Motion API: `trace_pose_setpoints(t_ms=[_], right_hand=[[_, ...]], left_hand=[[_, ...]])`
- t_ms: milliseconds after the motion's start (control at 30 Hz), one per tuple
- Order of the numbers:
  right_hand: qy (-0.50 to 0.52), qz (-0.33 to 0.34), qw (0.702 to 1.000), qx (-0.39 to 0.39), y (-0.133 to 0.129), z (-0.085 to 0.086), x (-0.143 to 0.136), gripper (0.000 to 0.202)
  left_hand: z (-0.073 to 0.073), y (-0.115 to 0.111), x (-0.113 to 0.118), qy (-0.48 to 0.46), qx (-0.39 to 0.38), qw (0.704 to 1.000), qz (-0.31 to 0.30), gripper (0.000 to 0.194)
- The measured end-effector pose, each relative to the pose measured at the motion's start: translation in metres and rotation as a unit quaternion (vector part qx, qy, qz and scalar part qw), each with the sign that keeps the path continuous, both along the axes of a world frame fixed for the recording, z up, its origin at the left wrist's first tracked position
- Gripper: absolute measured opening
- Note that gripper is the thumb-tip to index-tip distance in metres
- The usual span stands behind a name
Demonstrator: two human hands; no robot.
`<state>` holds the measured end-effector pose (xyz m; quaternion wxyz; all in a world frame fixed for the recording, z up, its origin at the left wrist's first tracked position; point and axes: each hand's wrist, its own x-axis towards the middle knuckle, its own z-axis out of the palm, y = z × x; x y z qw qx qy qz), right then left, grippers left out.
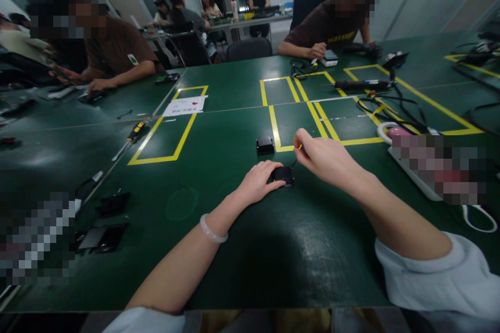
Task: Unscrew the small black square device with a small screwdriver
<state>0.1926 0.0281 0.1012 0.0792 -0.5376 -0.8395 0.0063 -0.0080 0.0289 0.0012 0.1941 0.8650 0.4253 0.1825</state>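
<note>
My left hand is closed on a small black block-shaped part, fingers along its far edge and thumb on the near side, keeping it on the green table. Just right of it, my right hand is pinched around a thin dark tool, whose lower end points down toward the part's right side. Whether the tip touches the part, I cannot tell. The kind of tool is mostly hidden by my fingers. A second, similar black part lies a little beyond my left hand.
A yellow-and-black screwdriver and a printed paper lie to the left, with black flat pieces nearer me. Yellow tape marks rectangles. Black cables and a phone-like device are at right. Two co-workers sit across.
</note>
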Motion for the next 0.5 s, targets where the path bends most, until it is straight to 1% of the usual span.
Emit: trace_pose_setpoints(t_ms=[200, 500], right_hand=[[-0.009, -0.004, 1.0, 0.0, 0.0017, -0.0012, 0.0005, 0.023], [0.008, -0.003, 1.0, -0.011, 0.0011, 0.0007, 0.0013, 0.017]], left_hand=[[-0.0007, -0.0001, 0.0001, -0.007, 0.005, 1.0, -0.001, 0.036], [-0.0009, 0.0003, 0.0002, -0.001, 0.005, 1.0, -0.002, 0.036]])
